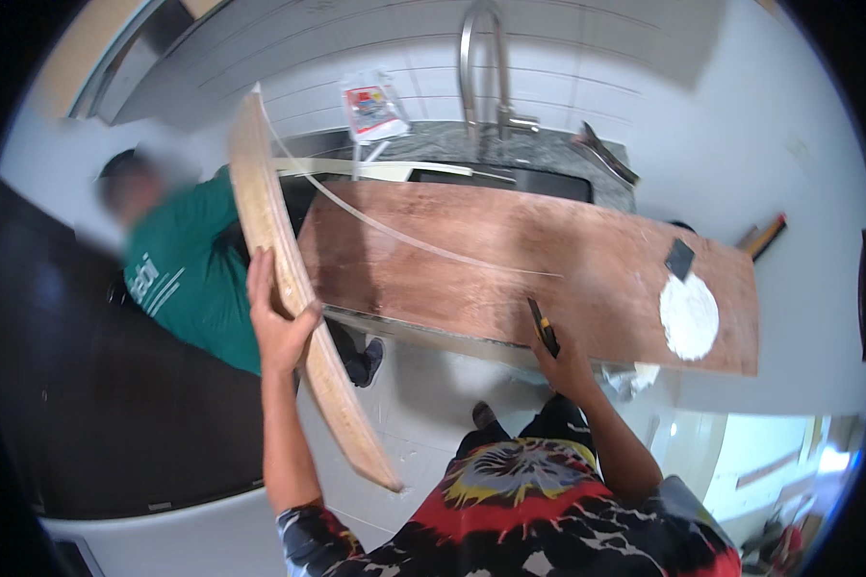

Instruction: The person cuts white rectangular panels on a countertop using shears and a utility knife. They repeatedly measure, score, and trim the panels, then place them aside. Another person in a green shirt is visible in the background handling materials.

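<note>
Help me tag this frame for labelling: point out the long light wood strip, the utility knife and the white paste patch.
Light wood strip [265,207], head view, on its broad face above the left hand.
Utility knife [541,325], head view, on its black-and-yellow body above the right hand.
White paste patch [689,315], head view, at its middle.

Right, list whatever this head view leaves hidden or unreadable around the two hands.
- Black-and-yellow utility knife: blade tip too small to see; right hand covers its handle.
- Long pale wooden strip: the left hand covers its middle.
- Black sink: basin hidden behind the reddish-brown wooden board.
</note>
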{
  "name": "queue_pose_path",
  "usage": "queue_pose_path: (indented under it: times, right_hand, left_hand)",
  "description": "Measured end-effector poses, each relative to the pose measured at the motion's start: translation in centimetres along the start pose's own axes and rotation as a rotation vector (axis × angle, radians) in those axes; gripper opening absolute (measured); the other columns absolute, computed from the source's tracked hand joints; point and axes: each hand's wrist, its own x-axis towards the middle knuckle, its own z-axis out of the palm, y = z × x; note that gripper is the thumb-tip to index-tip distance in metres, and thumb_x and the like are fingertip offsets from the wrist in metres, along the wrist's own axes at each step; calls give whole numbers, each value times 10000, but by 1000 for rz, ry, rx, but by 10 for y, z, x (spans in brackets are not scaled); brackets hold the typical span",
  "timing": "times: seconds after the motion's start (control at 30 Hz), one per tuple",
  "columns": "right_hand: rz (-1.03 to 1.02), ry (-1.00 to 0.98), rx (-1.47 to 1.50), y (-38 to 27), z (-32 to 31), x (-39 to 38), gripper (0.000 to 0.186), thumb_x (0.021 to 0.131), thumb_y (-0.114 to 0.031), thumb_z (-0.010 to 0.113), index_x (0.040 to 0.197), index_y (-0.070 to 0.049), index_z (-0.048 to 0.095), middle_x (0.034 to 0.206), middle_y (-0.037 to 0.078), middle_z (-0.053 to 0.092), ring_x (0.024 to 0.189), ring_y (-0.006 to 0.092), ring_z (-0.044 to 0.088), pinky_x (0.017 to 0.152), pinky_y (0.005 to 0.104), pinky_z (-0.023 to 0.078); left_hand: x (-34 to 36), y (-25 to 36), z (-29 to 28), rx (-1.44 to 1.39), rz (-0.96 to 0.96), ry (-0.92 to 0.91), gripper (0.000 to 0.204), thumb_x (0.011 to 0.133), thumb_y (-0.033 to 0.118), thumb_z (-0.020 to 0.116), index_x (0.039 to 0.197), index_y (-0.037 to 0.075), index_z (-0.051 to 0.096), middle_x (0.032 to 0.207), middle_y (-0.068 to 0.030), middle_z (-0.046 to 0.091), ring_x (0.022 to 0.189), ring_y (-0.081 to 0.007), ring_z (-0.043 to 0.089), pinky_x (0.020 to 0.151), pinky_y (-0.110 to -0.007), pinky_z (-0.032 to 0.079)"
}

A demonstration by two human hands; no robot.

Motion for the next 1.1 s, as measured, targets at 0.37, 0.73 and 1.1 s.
queue_pose_path:
  times: [0.37,0.73,1.1]
  right_hand:
    - [456,559,486,61,-67,-44,327,1033,-286,632,1054,40,651,678,58,620,567,149,621,514,321,495]
    - [616,701,767,110,-64,-79,333,1074,-312,583,1068,19,618,838,60,648,602,139,629,513,309,504]
    - [588,591,456,88,-62,-52,344,1071,-324,567,1051,17,602,807,159,651,701,267,650,663,405,509]
  left_hand:
    - [-38,57,48,283,599,-884,1098,566,260,884,1562,163,431,1668,-234,293,1528,-474,273,1203,-644,244]
    - [47,49,171,580,1054,-1333,1000,591,296,892,1519,205,529,1660,-140,364,1533,-346,325,1180,-669,268]
    - [99,2,278,297,1063,-1399,992,691,407,868,1546,96,474,1655,-222,338,1547,-460,273,1241,-595,263]
